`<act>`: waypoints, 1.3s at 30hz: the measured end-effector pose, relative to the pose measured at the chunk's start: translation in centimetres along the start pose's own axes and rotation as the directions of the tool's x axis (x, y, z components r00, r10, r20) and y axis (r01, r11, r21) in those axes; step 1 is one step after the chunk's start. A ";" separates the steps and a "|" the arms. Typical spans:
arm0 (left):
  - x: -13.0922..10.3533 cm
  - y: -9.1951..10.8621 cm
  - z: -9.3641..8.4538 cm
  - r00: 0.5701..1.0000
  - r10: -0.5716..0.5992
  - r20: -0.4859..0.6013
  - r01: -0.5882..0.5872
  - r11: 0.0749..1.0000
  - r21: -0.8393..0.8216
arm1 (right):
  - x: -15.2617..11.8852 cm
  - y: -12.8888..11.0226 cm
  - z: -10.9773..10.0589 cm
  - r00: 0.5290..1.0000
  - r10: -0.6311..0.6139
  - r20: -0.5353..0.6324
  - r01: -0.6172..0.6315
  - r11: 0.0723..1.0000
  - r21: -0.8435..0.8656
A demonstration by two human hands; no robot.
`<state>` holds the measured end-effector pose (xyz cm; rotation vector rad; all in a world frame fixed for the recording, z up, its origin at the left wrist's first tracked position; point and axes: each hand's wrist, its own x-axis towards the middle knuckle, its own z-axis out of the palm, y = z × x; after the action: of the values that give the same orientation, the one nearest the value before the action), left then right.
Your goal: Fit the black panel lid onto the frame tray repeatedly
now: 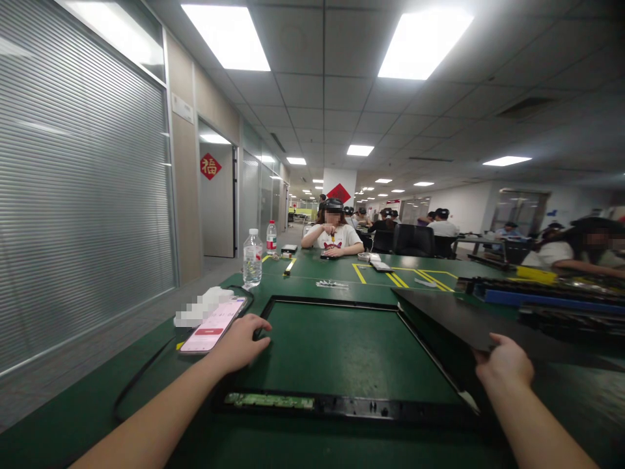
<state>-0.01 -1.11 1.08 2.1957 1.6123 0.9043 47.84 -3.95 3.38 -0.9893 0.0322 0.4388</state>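
Note:
A black rectangular monitor frame lies on the green table in front of me, with the tabletop showing through its opening. A narrow green circuit board sits along its near bar at the left. My left hand closes over the frame's left side, thumb and fingers bent around the bar. On the right, a thin black panel is tilted up beside the frame's right bar. My right hand grips the panel's near edge; some of its fingers are hidden behind it.
A lit phone with a cable lies left of the frame, next to white tissue-like material. Two bottles stand behind, one clear, one red-labelled. Dark strips are piled at right. A person sits across the table.

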 end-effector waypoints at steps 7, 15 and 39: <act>0.1 -0.1 0.2 1.000 0.027 0.004 -0.027 0.998 0.054 | 0.8 1.1 -0.6 0.999 0.028 0.035 -0.026 0.998 -0.066; 0.0 0.0 0.2 0.999 0.001 0.033 -0.004 0.996 0.089 | 2.2 1.9 -0.8 0.991 0.106 0.087 -0.099 0.992 -0.079; -0.1 0.3 0.0 0.999 0.013 0.037 -0.017 0.994 0.104 | 3.1 1.9 -0.7 0.948 0.251 0.197 -0.243 0.968 -0.062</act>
<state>0.20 -1.30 1.19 2.2830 1.6631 0.7964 50.08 -2.57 0.83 -0.9757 -0.0372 0.7726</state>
